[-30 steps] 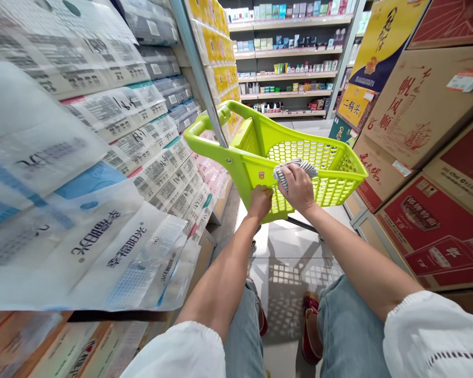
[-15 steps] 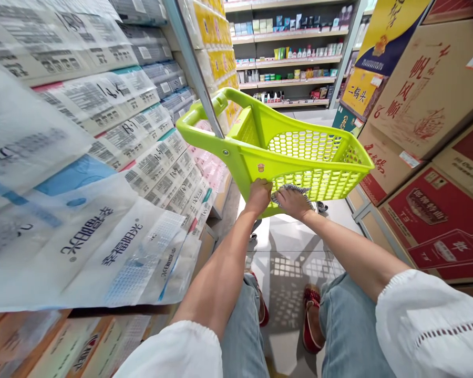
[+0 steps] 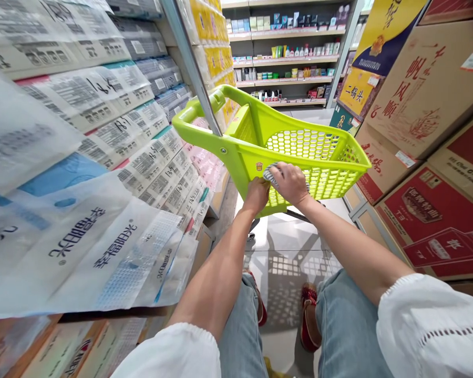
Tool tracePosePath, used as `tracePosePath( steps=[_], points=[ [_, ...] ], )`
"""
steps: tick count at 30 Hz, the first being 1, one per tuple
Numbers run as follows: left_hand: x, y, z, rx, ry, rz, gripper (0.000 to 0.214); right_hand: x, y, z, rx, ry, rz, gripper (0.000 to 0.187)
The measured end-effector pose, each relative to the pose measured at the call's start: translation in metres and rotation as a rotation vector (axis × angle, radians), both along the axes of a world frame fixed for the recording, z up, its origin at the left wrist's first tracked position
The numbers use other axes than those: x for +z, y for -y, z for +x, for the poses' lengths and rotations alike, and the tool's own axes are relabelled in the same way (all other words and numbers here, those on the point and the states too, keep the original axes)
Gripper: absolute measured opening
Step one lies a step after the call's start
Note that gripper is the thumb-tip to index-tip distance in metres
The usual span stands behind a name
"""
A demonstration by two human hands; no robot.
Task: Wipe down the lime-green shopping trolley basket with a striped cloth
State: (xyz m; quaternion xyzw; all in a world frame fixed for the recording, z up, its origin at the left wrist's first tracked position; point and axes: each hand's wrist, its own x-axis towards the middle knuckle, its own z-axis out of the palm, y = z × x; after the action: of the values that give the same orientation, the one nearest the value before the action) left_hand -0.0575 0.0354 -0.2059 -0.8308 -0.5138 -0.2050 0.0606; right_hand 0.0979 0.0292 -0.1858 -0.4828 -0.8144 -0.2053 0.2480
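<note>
A lime-green shopping cart stands side-on before me, with holes through its basket walls. My left hand is closed on the near side of the basket, at the edge of the holes; its fingertips are partly hidden. Just to its right, my right hand presses a grey-and-white striped cloth against the same wall, below a small sticker. Most of the cloth lies under the fingers and palm.
Stacked plastic-wrapped packs line the left side, close to my left arm. Cardboard cartons are piled along the right. Behind the cart, shelves hold bottles and boxes. A metal post rises by the cart handle.
My right hand has moved up and slightly left with the cloth along the basket wall, towards the sticker. My left hand keeps its place on the cart.
</note>
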Motion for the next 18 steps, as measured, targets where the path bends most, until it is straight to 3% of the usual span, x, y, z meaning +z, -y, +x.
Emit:
tracePosePath(
  steps=[8,13,16,18],
  points=[
    [0.0,-0.002,-0.002,-0.006,-0.01,-0.021,0.024,-0.05,-0.007,0.005,0.005,0.047,-0.018,0.037],
    [0.0,-0.003,-0.005,-0.018,-0.033,-0.007,0.03,-0.077,0.006,0.017,0.038,0.246,-0.197,0.034],
    [0.001,-0.001,-0.007,-0.016,-0.025,0.008,0.031,-0.082,0.011,0.021,0.077,0.322,-0.234,0.033],
    [0.002,-0.001,-0.007,-0.01,-0.022,0.019,0.031,-0.073,0.009,0.02,0.082,0.301,-0.202,0.032]
  ],
)
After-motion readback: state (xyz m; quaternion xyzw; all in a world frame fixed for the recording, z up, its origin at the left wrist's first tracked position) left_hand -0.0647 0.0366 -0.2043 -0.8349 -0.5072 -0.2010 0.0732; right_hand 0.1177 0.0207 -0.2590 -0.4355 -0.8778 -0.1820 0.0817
